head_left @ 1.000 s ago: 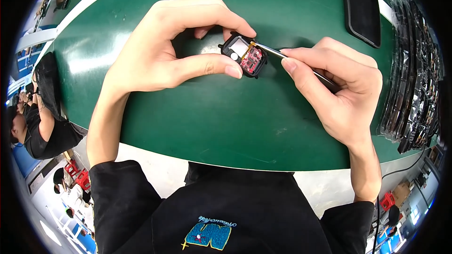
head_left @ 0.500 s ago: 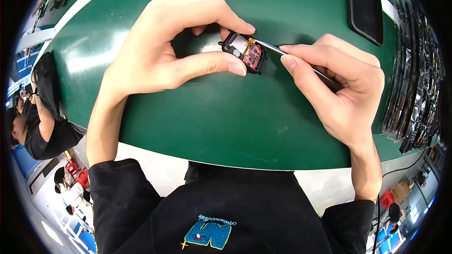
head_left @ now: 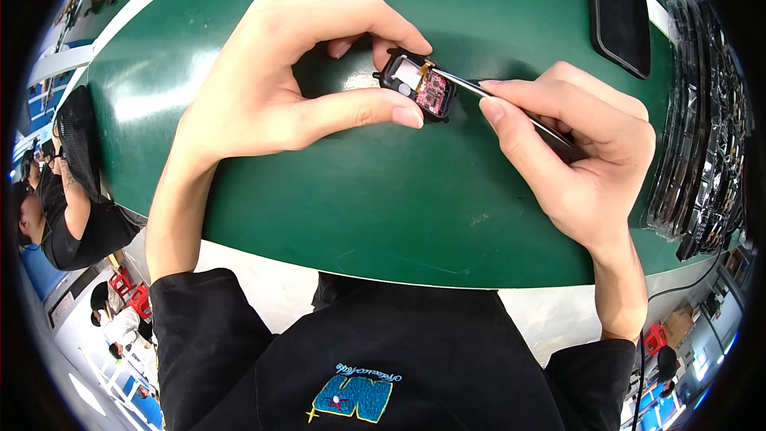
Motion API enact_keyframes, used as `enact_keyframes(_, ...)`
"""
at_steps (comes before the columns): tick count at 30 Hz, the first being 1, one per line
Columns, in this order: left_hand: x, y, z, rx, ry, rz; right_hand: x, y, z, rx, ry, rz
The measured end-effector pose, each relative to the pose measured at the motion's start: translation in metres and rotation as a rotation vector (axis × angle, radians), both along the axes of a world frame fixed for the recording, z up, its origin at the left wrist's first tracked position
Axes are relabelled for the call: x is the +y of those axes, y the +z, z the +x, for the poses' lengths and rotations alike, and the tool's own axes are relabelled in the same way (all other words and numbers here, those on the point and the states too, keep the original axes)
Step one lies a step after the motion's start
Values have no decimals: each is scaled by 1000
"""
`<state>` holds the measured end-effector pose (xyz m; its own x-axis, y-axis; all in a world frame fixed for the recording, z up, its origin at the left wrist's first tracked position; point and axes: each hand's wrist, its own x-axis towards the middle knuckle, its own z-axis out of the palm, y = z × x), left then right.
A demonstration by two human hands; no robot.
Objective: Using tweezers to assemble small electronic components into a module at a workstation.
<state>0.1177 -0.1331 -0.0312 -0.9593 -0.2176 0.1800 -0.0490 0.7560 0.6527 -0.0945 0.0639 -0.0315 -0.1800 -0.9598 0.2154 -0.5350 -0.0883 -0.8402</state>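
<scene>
My left hand (head_left: 295, 80) pinches a small open black smartwatch case (head_left: 444, 116) between thumb and forefinger, just above the green table. Inside the case are a red circuit board (head_left: 432, 93), a pale rectangular block and a small round silver part. A yellowish-brown flex strip (head_left: 424, 72) runs beside the board near the upper edge. My right hand (head_left: 586, 140) is closed round slim metal tweezers (head_left: 461, 82), whose tip touches or nearly touches the case by that strip. The far end of the tweezers is hidden in my palm.
At the far right of the green table (head_left: 383, 215) lies a black phone-like slab (head_left: 618, 12). Below it, stacked clear plastic trays (head_left: 694, 128) hold dark parts. A person in black (head_left: 88, 223) sits at the left, with a black mesh chair back (head_left: 77, 140) nearby.
The watch case has shifted slightly to the right, along with my left thumb. My right hand has moved a little right and down, its tweezers still at the flex strip.
</scene>
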Motion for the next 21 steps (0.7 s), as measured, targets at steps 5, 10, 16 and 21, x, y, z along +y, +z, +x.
enact_keyframes(5,2,0,-2,1,15,10,-1,-5,-1,25,-62,-63)
enact_keyframes(10,3,-2,-3,29,36,21,0,-8,-5,-11,-59,-64)
enact_keyframes(16,5,0,-4,14,30,1,-1,-11,1,203,-24,-190)
enact_keyframes(21,4,-1,-4,20,27,-14,-3,-12,4,282,-26,-227)
